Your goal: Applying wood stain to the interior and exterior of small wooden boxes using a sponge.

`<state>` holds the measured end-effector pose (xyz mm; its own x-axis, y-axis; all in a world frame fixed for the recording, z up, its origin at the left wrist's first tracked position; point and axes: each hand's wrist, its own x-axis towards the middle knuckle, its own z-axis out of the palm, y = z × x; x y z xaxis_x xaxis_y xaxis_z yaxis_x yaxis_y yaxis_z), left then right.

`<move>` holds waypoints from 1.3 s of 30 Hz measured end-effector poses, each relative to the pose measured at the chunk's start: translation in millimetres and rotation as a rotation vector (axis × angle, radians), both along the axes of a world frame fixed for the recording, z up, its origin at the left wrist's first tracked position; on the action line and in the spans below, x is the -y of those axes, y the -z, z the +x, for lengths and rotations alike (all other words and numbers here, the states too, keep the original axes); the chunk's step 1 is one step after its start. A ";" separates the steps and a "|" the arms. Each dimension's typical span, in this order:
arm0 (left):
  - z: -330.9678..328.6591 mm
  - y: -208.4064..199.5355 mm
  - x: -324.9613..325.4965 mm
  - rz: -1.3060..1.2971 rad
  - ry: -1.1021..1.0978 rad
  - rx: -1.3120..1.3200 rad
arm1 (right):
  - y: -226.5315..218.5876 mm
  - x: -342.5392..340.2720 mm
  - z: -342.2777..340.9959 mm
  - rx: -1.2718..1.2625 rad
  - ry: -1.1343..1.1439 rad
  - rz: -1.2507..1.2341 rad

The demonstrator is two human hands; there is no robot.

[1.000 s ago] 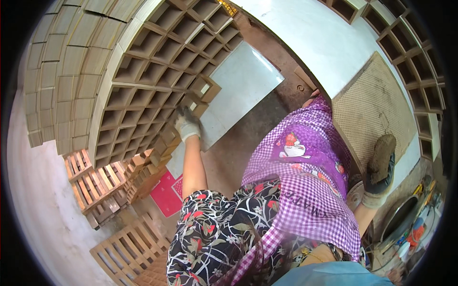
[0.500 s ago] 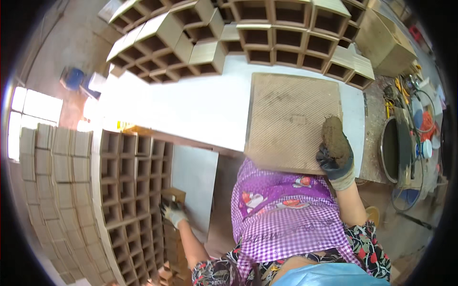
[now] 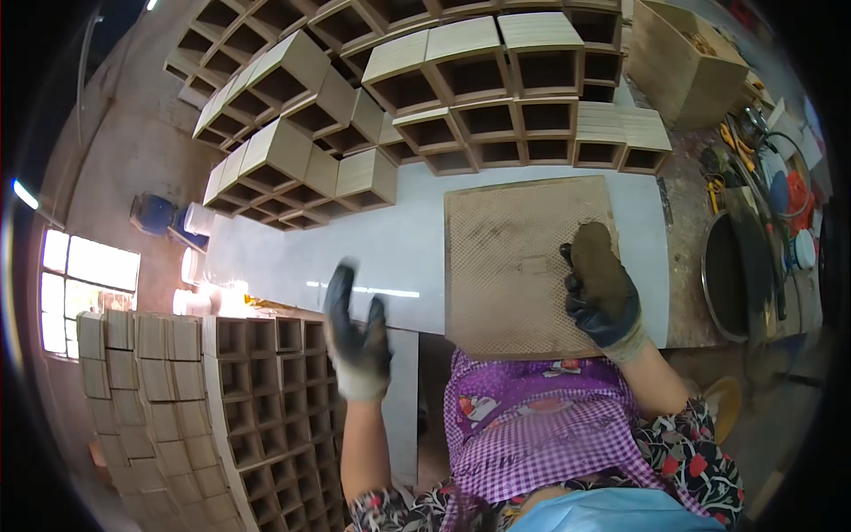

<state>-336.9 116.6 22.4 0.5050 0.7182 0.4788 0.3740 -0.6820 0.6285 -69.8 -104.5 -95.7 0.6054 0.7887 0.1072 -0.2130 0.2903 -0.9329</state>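
My right hand, in a dark-coated work glove, is closed around an oval brown pad with a rough-looking face. I cannot tell exactly what kind of pad it is. Hand and pad are over the right side of a tan textured mat at the table's near edge. To the left, my gloved left hand is raised with fingers spread and nothing in it, slightly blurred. It is apart from the mat, near the stacked wooden boxes on my left.
Rows of open wooden boxes stand stacked along the far side of the white table. A larger wooden box is at the far right. Nearer on the right are a dark round-rimmed container, tools and hoses. Blue drums stand far left.
My left hand has left the stacked boxes, moving up and to the right with fingers spread. My right hand still grips the pad over the mat. The whole view has shifted.
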 end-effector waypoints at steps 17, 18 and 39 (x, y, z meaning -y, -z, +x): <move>279.0 -43.4 -113.5 0.152 -0.191 -0.060 | 33.2 69.1 17.3 -0.713 -0.035 0.352; 272.4 -33.2 -122.5 0.088 -0.196 0.056 | 35.2 70.2 20.7 -0.748 -0.044 0.341; 124.7 123.3 23.3 -0.727 0.560 0.273 | -118.0 -12.5 40.6 1.461 0.050 -0.344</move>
